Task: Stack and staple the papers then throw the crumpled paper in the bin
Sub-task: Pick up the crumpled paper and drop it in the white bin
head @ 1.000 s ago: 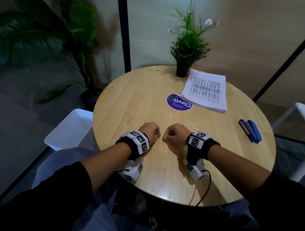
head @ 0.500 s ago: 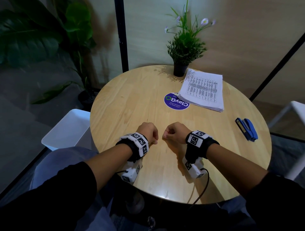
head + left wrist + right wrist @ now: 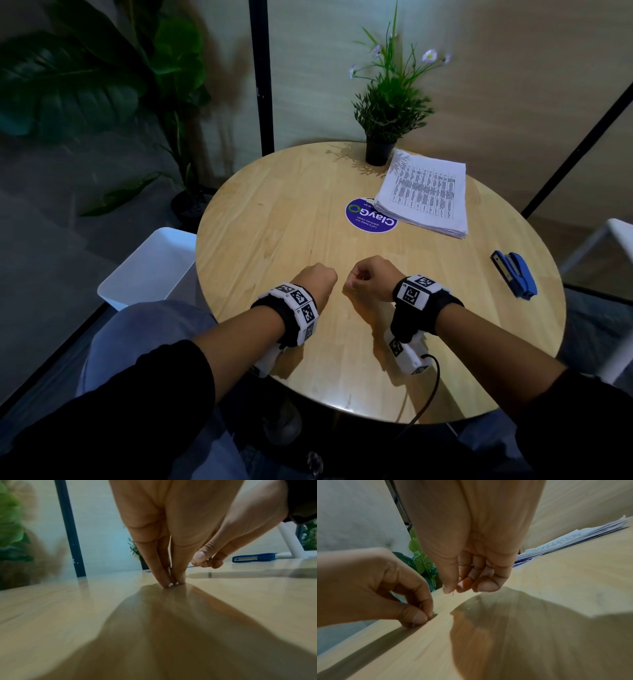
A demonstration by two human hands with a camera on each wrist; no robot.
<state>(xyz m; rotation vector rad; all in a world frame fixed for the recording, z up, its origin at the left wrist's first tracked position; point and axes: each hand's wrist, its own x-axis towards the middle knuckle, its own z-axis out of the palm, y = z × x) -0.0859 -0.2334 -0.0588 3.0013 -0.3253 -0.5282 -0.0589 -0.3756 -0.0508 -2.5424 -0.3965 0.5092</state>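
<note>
Both my hands hover close together over the near middle of the round wooden table (image 3: 274,212). My left hand (image 3: 323,279) has its fingertips (image 3: 169,583) pressed together on the wood, thumb against forefinger; nothing shows between them. My right hand (image 3: 356,279) is curled, and thumb and forefinger pinch a thin staple-like wire (image 3: 453,594) just above the table. A stack of printed papers (image 3: 424,192) lies at the far right. The blue stapler (image 3: 513,274) lies at the right edge. No crumpled paper is in view.
A white bin (image 3: 147,270) stands on the floor left of the table. A small potted plant (image 3: 380,150) sits at the far edge beside the papers, and a round purple sticker (image 3: 368,216) lies in front of them. A white chair frame (image 3: 613,240) is at right.
Both hands stay almost where they were, close together. The head view has shifted slightly.
</note>
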